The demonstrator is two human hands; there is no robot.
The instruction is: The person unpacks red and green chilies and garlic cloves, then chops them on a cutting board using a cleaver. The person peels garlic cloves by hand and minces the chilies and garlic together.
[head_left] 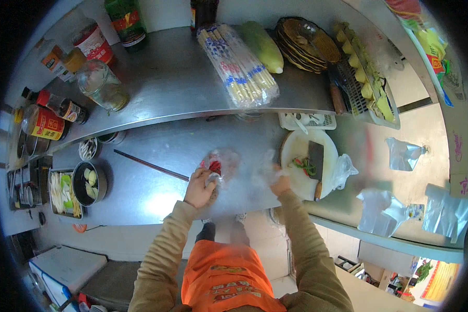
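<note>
in the head view, the left hand (198, 189) pinches a clear plastic bag (230, 158) with red food (215, 167) inside, at the metal counter (192, 138); the right hand (281, 185) is blurry by the round cutting board (296, 143), and i cannot tell its grip; a cleaver (315, 160) and peppers (309, 169) lie on the board

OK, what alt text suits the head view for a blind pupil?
A person in an orange apron has the left hand at a clear bag of something red on a metal counter. The blurred right hand is by a board with a cleaver and vegetables.
</note>
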